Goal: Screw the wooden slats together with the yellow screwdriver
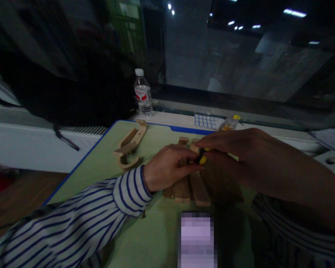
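**Yellow-and-black tool pinched between both hands over the slats**

Tool (202, 158): small, yellow and black, only partly visible between the fingertips of both hands. Sits above the far ends of the wooden slats (198, 190), just right of counter centre. Its long axis cannot be read with certainty; the visible part seems to run roughly left-right, yellow end low and toward the left hand. Exact kind of tool: cannot tell.

Left hand (167, 167): comes in from the lower left, striped sleeve, palm down on the slats. Fingers (191, 168) extended right, tips touching the tool from its left and below. Light pinch, not a fist.

Right hand (234, 149): comes in from the right, above and slightly behind the tool. Fingers curled down over it, closed on its upper part. Both hands are at the tool; the right covers more of it.

Slats: several pale strips side by side, long axes running near-to-far, near ends pointing at the wearer.

Outward: curved wooden piece (130, 146) lies to the left, well apart. Water bottle (143, 93) upright beyond the far left edge of the green counter (106, 163). Small packet (228, 123) past the far edge, behind the right hand.
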`<action>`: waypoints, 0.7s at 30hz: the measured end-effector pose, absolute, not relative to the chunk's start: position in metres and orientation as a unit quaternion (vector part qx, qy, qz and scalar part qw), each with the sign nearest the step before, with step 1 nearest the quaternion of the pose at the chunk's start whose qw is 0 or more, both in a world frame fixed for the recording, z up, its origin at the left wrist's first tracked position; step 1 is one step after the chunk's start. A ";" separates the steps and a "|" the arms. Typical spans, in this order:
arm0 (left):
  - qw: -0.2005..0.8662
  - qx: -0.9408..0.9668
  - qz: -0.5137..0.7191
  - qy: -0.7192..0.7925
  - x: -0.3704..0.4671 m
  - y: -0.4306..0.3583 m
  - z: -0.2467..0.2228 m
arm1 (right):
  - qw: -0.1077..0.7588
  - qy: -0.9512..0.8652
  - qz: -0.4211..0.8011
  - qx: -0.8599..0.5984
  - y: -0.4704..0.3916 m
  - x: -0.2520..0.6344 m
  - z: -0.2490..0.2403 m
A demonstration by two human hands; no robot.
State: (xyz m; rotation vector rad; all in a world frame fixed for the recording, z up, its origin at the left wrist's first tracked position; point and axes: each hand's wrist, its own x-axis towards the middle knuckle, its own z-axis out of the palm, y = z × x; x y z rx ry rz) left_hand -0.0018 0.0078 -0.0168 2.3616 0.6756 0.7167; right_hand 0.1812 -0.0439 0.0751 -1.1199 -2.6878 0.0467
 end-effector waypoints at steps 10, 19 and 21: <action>0.327 0.894 0.244 0.187 -0.003 0.014 -0.019 | 0.103 -0.908 -0.033 -0.406 -0.044 0.185 0.073; 0.362 0.879 0.261 0.171 -0.003 0.014 -0.021 | 0.097 -0.898 -0.019 -0.429 -0.042 0.183 0.073; 0.332 0.882 0.272 0.195 -0.003 0.011 -0.018 | 0.099 -0.897 -0.018 -0.431 -0.042 0.182 0.073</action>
